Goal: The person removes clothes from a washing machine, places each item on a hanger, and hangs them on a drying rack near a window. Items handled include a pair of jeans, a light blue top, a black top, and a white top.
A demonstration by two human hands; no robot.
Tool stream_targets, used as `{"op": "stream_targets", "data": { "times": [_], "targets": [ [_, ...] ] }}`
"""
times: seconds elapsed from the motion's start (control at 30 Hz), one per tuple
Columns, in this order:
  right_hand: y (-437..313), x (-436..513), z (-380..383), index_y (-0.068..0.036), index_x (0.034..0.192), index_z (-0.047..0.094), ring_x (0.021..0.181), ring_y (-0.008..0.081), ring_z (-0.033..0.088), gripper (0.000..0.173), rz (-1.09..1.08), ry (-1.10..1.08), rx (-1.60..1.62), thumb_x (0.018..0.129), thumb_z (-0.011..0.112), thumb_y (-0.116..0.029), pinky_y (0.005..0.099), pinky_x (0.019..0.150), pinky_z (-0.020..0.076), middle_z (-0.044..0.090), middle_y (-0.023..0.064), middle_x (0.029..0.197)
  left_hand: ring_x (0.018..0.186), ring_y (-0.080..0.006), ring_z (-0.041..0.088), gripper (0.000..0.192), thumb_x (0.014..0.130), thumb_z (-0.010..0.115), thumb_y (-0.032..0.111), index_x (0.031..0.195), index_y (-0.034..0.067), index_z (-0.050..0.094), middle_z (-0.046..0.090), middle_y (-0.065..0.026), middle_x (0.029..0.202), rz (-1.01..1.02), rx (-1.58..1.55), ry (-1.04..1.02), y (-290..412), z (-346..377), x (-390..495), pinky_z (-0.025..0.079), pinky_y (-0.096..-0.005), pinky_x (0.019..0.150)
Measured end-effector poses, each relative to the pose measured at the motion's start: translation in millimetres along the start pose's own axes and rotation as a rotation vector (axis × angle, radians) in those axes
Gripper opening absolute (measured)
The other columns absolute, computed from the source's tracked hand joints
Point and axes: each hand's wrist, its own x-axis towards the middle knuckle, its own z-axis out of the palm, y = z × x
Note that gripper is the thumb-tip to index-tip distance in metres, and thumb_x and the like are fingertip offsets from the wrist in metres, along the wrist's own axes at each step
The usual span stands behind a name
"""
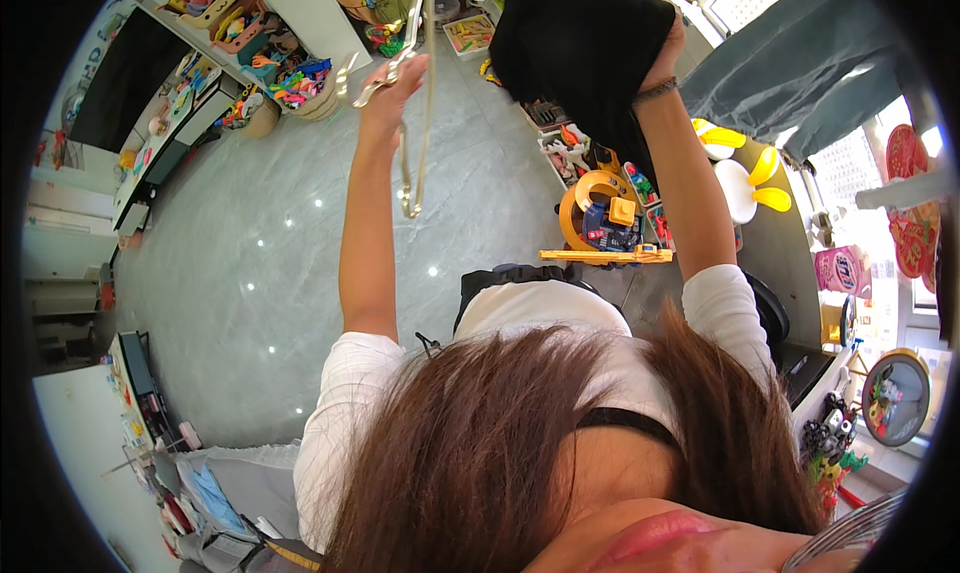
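Observation:
My left hand is raised ahead of me and closed around a shiny gold metal clothes hanger. A long, thin part of the hanger dangles below my wrist. On the other side, my right hand grips the edge of a black cloth garment. The garment hangs bunched from that hand, so its full shape cannot be made out. A dark bracelet circles my right wrist. Hanger and garment are apart from each other.
Below the garment stand a yellow-orange toy track set and trays of small toys. Dark grey clothing hangs at the right by the windows. Toy baskets line the left, near a long cabinet. A grey sofa is behind me.

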Motion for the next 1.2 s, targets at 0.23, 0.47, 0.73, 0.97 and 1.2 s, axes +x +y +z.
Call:
{"op": "stream_targets", "data": {
  "times": [0.23,0.47,0.73,0.97,1.2],
  "targets": [
    [-5,13,3,-0.006,0.093,0.069,0.088,0.0229,0.066,0.03,-0.047,-0.164,-0.066,0.084,0.051,-0.028,0.0348,0.083,0.0539,0.07,0.0077,0.093,0.104,-0.0137,0.061,0.039,0.085,0.072,0.015,0.118,0.0,0.061,0.065,-0.0069,0.112,-0.035,-0.243,-0.271,45,58,0,0.044,-0.0233,0.097],
    [14,1,25,-0.003,0.106,0.066,0.095,0.0251,0.065,0.037,0.038,-0.029,-0.035,0.086,0.052,-0.031,0.039,0.088,0.0526,0.069,0.0105,0.103,0.095,-0.0082,0.057,0.039,0.085,0.067,0.008,0.124,0.004,0.058,0.061,0.0016,0.102,0.2,-0.1,-0.434,61,76,3,0.044,-0.0234,0.086],
    [30,11,23,-0.002,0.097,0.066,0.078,0.0216,0.067,0.031,0.117,0.182,-0.197,0.087,0.055,-0.029,0.0318,0.074,0.0558,0.069,0.009,0.087,0.069,-0.0024,0.044,0.028,0.082,0.061,-0.001,0.11,0.003,0.062,0.051,0.0078,0.076,0.328,0.079,-0.503,89,87,6,0.035,-0.0193,0.063],
    [73,-13,7,-0.002,0.095,0.063,0.08,0.0148,0.063,0.022,-0.046,0.158,-1.195,0.092,0.057,-0.024,0.0286,0.073,0.0502,0.063,0.0054,0.09,0.067,-0.0022,0.039,0.01,0.083,0.063,0.006,0.092,0.002,0.06,0.047,0.0082,0.073,0.469,0.31,-0.342,86,84,31,0.032,-0.0217,0.057],
    [139,-74,48,-0.001,0.101,0.057,0.073,0.0167,0.056,0.032,-0.465,0.321,-1.467,0.081,0.073,-0.02,0.0286,0.069,0.0467,0.059,0.008,0.083,0.067,-0.0014,0.038,0.012,0.082,0.066,0.011,0.088,0.004,0.059,0.044,0.0091,0.072,0.384,0.247,-0.402,90,92,2,0.031,-0.0212,0.058]
  ]
}}
